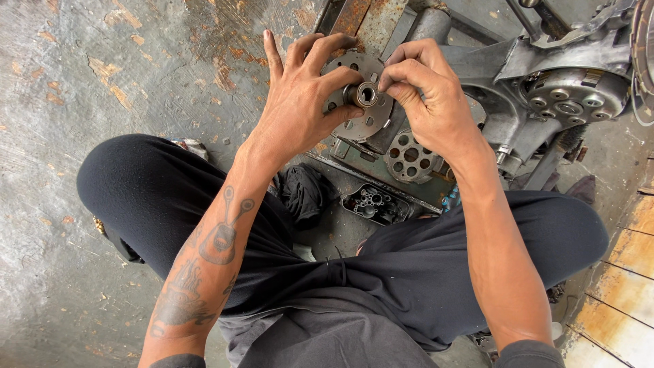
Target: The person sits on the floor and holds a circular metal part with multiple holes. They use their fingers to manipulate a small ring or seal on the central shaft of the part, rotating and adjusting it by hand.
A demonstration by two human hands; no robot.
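From the head view we look down on our own crossed legs and the concrete floor [102, 82]; we take the engine casing [572, 88] as our landmark; everything else is placed from it. Well to the left of the casing, raised above the floor, we hold a round perforated metal disc [354, 102] with a short sleeve [366, 94] at its middle; our left hand [300, 112] is spread and clamped about the disc's rim and face, thumb underneath; our right hand [426, 95] pinches the sleeve between thumb and fingertips, so both hands are closed on the same part and nearly touching. Below the disc and nearer the casing lies a second holed plate [409, 158] on a rusty metal tray [364, 20]; a small dark cast part [375, 204] sits further toward our knees, beside a black rag [303, 191]. We judge the disc stiff, fairly heavy for its size and probably oily, so slippery; the rim gives the surest hold, the sleeve only a fingertip grip.
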